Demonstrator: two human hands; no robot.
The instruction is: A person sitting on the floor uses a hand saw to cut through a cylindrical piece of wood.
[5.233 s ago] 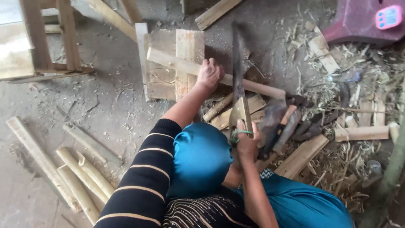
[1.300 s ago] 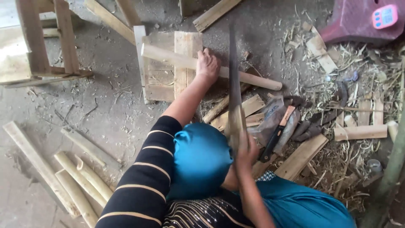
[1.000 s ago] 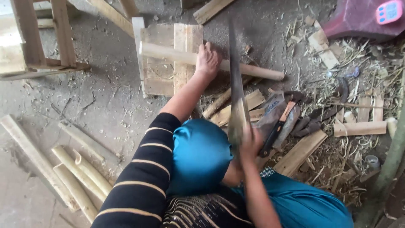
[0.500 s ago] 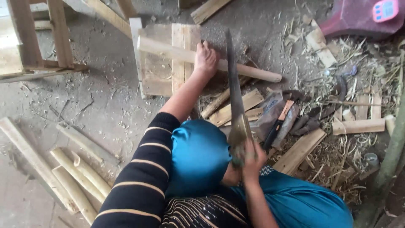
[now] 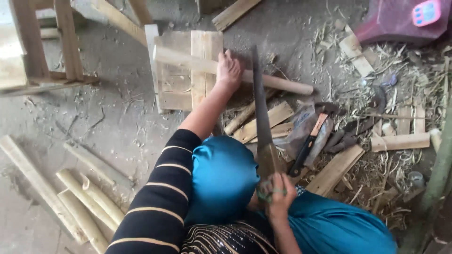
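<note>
- The left hand presses flat, fingers wrapped over the pole, pinning it on the far wooden block so it stays steady.
- The right hand grips the saw handle, fingers closed; the blade crosses the pole just right of the left hand.
- The blue cloth hides the near arms; I cannot tell whether the teeth touch the pole.

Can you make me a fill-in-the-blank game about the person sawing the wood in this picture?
1. The right hand grips the handle of a ____.
2. The left hand presses down on a long round ____.
3. The saw blade crosses the pole to the ____ of the left hand.
4. The pole rests on a wooden pallet lying on the ____.

Missing words: saw; pole; right; ground
</note>
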